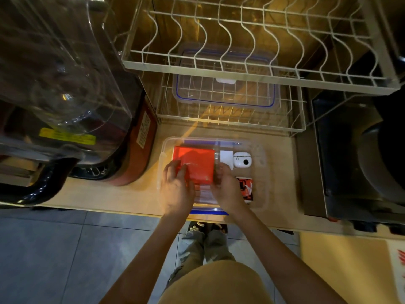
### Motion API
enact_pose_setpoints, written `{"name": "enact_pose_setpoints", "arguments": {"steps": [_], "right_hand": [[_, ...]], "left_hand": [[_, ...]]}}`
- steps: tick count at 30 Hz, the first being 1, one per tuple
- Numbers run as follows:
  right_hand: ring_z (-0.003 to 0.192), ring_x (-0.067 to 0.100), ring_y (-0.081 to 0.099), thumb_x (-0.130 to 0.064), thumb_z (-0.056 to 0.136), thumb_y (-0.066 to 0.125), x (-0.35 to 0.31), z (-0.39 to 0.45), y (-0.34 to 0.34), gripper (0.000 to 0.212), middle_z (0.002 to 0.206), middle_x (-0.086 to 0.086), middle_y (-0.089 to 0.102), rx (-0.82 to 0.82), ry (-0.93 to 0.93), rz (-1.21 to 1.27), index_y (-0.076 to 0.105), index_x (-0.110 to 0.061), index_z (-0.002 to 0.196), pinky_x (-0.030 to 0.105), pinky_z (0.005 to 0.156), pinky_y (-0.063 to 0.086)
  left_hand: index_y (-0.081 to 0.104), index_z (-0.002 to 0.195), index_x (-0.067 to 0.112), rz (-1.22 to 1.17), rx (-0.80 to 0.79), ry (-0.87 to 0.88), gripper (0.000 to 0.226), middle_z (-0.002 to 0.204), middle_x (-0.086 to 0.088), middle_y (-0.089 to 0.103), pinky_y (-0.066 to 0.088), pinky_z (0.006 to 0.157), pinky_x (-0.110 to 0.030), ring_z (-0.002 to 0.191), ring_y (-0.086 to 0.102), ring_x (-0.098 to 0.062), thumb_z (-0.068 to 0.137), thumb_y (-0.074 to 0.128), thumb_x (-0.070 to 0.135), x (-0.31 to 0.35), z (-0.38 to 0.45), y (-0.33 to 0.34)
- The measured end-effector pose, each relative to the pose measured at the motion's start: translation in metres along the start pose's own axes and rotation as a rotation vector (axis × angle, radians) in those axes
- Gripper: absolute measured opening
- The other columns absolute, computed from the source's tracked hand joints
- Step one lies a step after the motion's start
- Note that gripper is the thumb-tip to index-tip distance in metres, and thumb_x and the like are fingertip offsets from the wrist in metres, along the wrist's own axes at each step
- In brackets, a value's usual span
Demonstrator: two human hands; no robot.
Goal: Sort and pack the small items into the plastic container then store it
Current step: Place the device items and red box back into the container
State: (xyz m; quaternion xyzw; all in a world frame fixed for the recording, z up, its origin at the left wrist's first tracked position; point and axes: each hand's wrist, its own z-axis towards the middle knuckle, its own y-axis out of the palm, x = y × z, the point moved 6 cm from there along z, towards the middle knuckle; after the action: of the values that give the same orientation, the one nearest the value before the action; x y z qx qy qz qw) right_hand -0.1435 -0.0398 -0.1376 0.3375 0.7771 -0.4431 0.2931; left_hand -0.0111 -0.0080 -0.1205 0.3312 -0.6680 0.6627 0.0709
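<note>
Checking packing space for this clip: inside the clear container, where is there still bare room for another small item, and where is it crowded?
Free: the right strip of the plastic container, beyond the white round device and the black-and-red packet. Crowded: the left half, filled by the red box with the left hand and right hand on it.

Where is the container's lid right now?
The lid lies in the lower wire rack, behind the open container on the counter.

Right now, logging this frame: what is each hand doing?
Left hand: closed on the left edge of the red box in the plastic container.
Right hand: gripping the same box's right edge.
</note>
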Motion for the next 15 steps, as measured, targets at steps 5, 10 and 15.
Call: {"name": "enact_pose_setpoints", "arguments": {"steps": [5,10,15], "right_hand": [[0.107,0.026,0.056,-0.003,0.07,0.073,0.015,0.009,0.01,0.039,0.114,0.012,0.059,-0.245,0.001,-0.403,0.061,-0.003,0.107,0.03,0.087,0.048],[0.103,0.032,0.057,0.004,0.074,0.065,0.008,0.014,0.01,0.023,0.112,0.019,0.059,-0.328,-0.11,-0.629,0.064,0.005,0.097,0.032,0.078,0.046],[0.097,0.029,0.058,-0.003,0.076,0.065,0.013,0.015,0.004,0.02,0.105,0.016,0.063,-0.414,-0.251,-0.768,0.068,0.0,0.096,0.034,0.081,0.048]], "left_hand": [[0.054,0.123,0.009,0.013,-0.076,0.005,0.049,0.137,-0.015,0.048,0.046,0.097,-0.05,0.128,0.04,-0.034,0.075,0.062,0.009,-0.001,0.001,0.004],[0.048,0.129,0.019,0.051,-0.119,-0.023,0.057,0.144,-0.007,0.039,0.046,0.099,-0.048,0.134,0.033,-0.027,0.075,0.062,0.006,-0.004,0.002,0.006],[0.049,0.129,0.019,0.029,-0.101,-0.038,0.052,0.144,-0.006,0.04,0.045,0.1,-0.049,0.135,0.033,-0.026,0.079,0.061,0.013,-0.005,0.003,0.007]]}}
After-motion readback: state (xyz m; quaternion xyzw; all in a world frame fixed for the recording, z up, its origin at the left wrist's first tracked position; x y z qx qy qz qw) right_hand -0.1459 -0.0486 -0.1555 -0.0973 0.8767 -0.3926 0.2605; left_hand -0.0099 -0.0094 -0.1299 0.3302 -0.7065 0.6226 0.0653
